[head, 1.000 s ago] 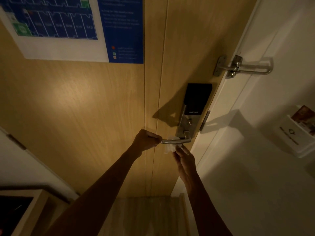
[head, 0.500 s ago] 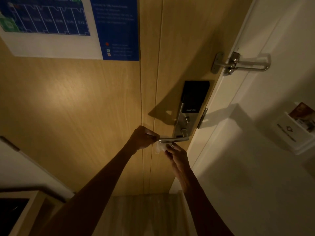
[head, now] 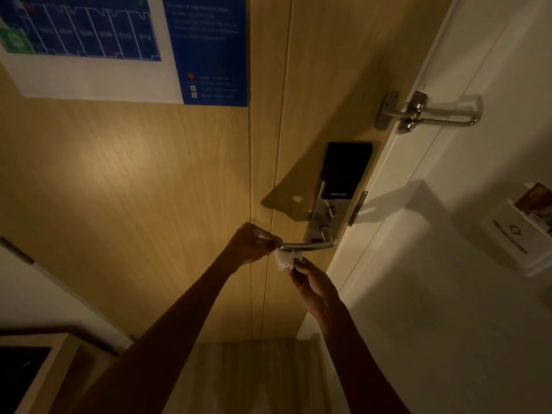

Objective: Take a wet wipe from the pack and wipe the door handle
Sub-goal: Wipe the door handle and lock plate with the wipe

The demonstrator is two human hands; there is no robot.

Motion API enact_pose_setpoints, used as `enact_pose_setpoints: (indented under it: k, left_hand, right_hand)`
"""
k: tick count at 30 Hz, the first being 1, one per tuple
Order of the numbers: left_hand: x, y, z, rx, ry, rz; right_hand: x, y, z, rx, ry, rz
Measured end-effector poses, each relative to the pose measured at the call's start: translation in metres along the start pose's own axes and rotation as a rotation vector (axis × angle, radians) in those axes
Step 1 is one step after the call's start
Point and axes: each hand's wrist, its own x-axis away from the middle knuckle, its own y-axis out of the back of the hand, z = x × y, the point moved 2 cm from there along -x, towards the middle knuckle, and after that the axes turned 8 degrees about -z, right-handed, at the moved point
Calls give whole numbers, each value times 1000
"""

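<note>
Wooden door [head: 149, 180] is filling the dim view.
Left hand [head: 249, 245] is gripping the free end of the door handle [head: 307, 245]; right hand [head: 313, 283] is pinching the wet wipe [head: 283, 259] against the handle's underside.

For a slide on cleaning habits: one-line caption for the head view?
Left hand steadies the door handle's tip while the right hand presses a wipe under it.

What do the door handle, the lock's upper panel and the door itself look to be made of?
Door handle: metal, likely brushed steel; silvery with soft highlights along the lever.
Lock's upper panel: black and smooth, plastic or glass; the dim light leaves that open.
Door: pale wood or wood-look laminate with a satin finish; fine grain lines and a soft reflected glow show.
</note>
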Motion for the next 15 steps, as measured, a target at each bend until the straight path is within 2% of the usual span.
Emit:
enact_pose_setpoints:
  k: [15]
  left_hand:
    - [-1,1,3,187,122,83]
  right_hand:
    - [8,-13,-7,-64,-68,-56]
